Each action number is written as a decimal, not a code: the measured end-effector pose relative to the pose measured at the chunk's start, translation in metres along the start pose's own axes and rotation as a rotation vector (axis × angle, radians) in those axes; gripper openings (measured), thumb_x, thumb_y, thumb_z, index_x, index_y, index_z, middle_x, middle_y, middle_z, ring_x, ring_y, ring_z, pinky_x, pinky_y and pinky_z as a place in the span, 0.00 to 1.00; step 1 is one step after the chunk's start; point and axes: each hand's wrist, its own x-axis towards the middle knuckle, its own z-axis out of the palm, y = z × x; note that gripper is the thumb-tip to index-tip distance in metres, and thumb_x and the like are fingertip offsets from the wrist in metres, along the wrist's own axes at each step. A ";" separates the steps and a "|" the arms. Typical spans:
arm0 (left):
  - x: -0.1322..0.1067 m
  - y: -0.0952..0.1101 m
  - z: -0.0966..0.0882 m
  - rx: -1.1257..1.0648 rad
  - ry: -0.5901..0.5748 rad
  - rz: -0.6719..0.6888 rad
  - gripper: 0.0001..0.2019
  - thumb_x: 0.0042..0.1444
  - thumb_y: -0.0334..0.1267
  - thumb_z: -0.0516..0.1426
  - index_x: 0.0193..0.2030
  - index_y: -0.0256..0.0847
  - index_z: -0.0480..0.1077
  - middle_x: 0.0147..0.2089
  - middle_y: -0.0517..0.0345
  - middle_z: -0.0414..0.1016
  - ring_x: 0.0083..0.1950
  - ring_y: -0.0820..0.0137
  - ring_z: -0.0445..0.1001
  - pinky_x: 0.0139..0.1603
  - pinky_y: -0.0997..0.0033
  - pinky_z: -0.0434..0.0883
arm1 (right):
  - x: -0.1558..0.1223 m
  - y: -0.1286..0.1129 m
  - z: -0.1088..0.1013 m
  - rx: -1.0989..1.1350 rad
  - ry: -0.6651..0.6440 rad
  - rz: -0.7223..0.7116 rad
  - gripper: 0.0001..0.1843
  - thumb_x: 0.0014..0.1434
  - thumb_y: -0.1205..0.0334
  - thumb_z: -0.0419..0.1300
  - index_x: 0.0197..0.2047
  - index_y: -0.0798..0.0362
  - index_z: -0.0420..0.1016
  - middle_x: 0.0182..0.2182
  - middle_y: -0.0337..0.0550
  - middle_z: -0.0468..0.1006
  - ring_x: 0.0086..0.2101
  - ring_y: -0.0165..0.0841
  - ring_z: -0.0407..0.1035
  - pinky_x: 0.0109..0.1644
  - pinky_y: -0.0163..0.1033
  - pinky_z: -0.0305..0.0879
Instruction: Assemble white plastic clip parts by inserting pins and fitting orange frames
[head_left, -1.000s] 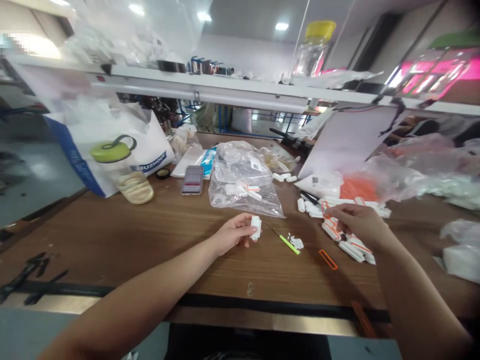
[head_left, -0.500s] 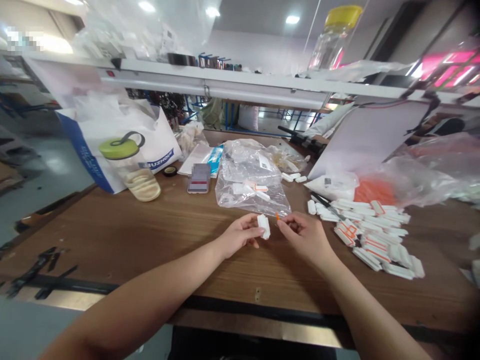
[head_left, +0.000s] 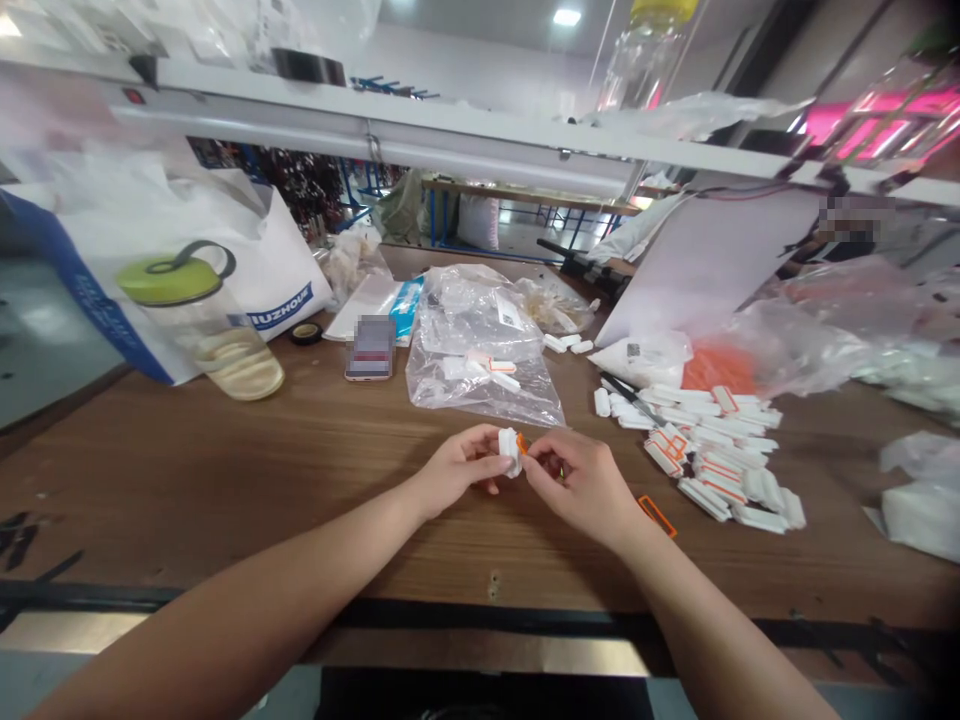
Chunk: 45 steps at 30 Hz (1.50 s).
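Between the thumb and fingers of my left hand is a small white plastic piece, held upright above the wooden table. My right hand pinches a small orange part at the white piece's right side; it looks like an orange frame, mostly covered by the fingers. The two parts meet or nearly meet; I cannot tell whether they are joined. A loose orange rectangular frame lies on the table beside my right wrist. Farther right is a pile of white plastic pieces, some with orange frames on them.
A clear plastic bag lies ahead of my hands, a phone left of it. A green-lidded bottle stands before a white paper bag. Dark tweezers or a similar tool rest on the pile. A shelf spans the back.
My right hand has brought the orange part left to the white piece in my left hand. The loose orange frame by my right wrist now shows. The camera view has shifted.
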 end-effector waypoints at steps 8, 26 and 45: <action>-0.001 0.000 0.000 0.055 -0.036 0.011 0.17 0.52 0.42 0.66 0.47 0.39 0.71 0.40 0.55 0.73 0.38 0.70 0.72 0.32 0.74 0.71 | -0.001 -0.002 0.003 0.034 -0.063 -0.032 0.11 0.63 0.61 0.57 0.29 0.53 0.71 0.27 0.40 0.71 0.27 0.29 0.64 0.33 0.36 0.59; -0.001 0.001 0.002 0.076 -0.027 0.047 0.18 0.53 0.44 0.65 0.48 0.40 0.71 0.40 0.55 0.74 0.40 0.68 0.73 0.31 0.73 0.71 | -0.002 0.006 0.017 0.268 0.097 0.229 0.10 0.59 0.56 0.63 0.29 0.52 0.77 0.25 0.40 0.77 0.24 0.30 0.68 0.28 0.34 0.62; -0.001 -0.004 0.002 0.106 0.010 0.056 0.19 0.54 0.45 0.65 0.49 0.39 0.70 0.41 0.53 0.74 0.40 0.68 0.73 0.30 0.75 0.71 | 0.000 0.001 0.025 0.459 0.167 0.371 0.11 0.59 0.54 0.62 0.32 0.53 0.75 0.22 0.38 0.75 0.20 0.28 0.68 0.25 0.33 0.65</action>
